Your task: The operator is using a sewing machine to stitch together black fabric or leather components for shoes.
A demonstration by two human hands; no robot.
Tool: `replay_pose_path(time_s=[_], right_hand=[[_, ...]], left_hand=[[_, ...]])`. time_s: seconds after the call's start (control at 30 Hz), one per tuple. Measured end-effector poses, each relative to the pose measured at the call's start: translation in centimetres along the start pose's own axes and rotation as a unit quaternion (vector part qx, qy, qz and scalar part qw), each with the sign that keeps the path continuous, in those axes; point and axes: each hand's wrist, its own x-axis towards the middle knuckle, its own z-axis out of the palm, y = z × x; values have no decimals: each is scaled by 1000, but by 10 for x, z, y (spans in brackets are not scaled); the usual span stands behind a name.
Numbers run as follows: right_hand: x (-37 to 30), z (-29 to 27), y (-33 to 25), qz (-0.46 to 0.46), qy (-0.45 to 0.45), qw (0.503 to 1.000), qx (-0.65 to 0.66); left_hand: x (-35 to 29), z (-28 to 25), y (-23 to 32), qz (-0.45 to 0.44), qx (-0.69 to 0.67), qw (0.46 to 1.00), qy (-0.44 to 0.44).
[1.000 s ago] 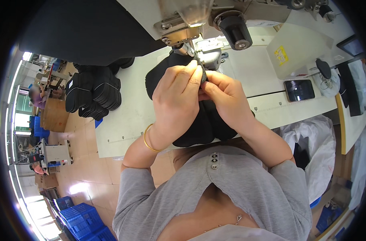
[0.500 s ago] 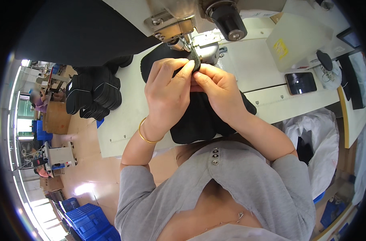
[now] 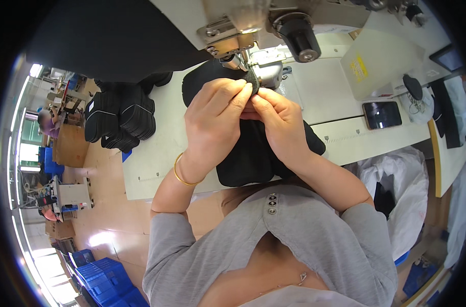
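Observation:
Under the metal head of a sewing machine (image 3: 236,45), the curved edge of a black fabric piece (image 3: 253,80) stands up near the needle area. My left hand (image 3: 211,125) pinches that edge between thumb and fingertips. Close beside it, my right hand (image 3: 283,123) is closed on the same piece, just right of the left fingertips. The fingers hide much of the held part. More black padded pieces (image 3: 245,163) lie below my hands at the table's near edge; I cannot tell whether they join the held piece.
Bundled stacks of black sole-shaped pieces (image 3: 136,115) stand on the left of the white table (image 3: 166,135). A phone (image 3: 382,114) lies at the right, near a translucent panel (image 3: 378,61). A white plastic bag (image 3: 409,192) hangs below the right edge. Blue crates (image 3: 107,281) sit lower left.
The whole view has shifted slightly, the machine head now lower and further right. Both hands keep their grip on the black fabric edge, with little movement against the machine.

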Motion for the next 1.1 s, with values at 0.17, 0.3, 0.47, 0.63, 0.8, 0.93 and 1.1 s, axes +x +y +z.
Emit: replay_pose_path(time_s=[0.17,0.3,0.47,0.63,0.8,0.93,1.1], right_hand=[[-1,7,-1,6,7,1000,13],[0,10,-3,5,-9,999,35],[1,13,-5,13,-16,999,35],[-1,16,-4,17,-26,999,41],[0,18,-3,4,-28,999,39],[2,17,0,1,-17,998,55],[0,15,-3,9,-14,1000,0]], left_hand=[[1,-2,-9,18,-6,1000,-3],[1,-5,-19,26,-23,999,-19],[1,-4,-25,22,-31,999,-20],[2,-1,-28,11,-27,999,-21],[2,3,-35,32,-12,999,-1],[6,6,-27,30,5,999,9],[5,8,-19,-2,37,999,25]])
